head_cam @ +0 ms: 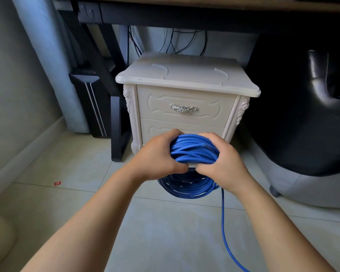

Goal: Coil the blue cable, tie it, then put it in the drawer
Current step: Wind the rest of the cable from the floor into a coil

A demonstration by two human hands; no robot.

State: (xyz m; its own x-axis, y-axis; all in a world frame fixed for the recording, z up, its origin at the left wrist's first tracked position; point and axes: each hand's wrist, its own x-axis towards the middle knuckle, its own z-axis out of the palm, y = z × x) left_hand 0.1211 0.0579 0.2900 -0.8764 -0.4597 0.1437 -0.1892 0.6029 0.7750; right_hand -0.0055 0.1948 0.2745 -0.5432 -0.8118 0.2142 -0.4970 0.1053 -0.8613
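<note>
A thick coil of blue cable (193,152) is held in front of the white cabinet. My left hand (158,157) grips the coil's left side and my right hand (222,162) grips its right side, thumbs nearly meeting underneath. The coil's lower loops hang below my hands, and a loose tail of the cable (224,222) trails down across the floor to the bottom edge. The cabinet's top drawer (185,99) with a silver handle (183,108) is closed. My hands and the coil hide most of the lower drawer (163,128).
The white cabinet (186,79) stands under a dark desk (185,8). A black desk leg (116,124) and a black box (90,101) stand to its left, a black chair (302,114) to its right. Dark cables (185,42) hang behind. The floor is pale tile.
</note>
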